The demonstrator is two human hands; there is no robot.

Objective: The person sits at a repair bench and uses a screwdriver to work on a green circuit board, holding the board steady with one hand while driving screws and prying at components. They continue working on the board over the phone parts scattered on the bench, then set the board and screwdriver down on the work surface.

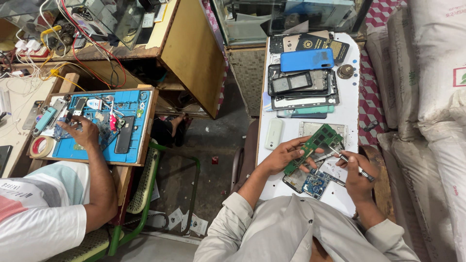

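My left hand [285,156] grips a green circuit board [318,143] by its lower left edge, holding it tilted above a white table [347,114]. My right hand [356,170] holds a thin metal screwdriver [350,162] whose tip touches the board's right side. Under my hands lies an opened phone with a blue circuit board [316,183] showing. A white phone back [274,133] lies just left of my left hand.
A stack of phone shells, topped by a blue phone [307,59], fills the table's far end. At the left another person's hand [82,132] works on a blue repair mat [127,107]. White sacks [434,82] line the right side.
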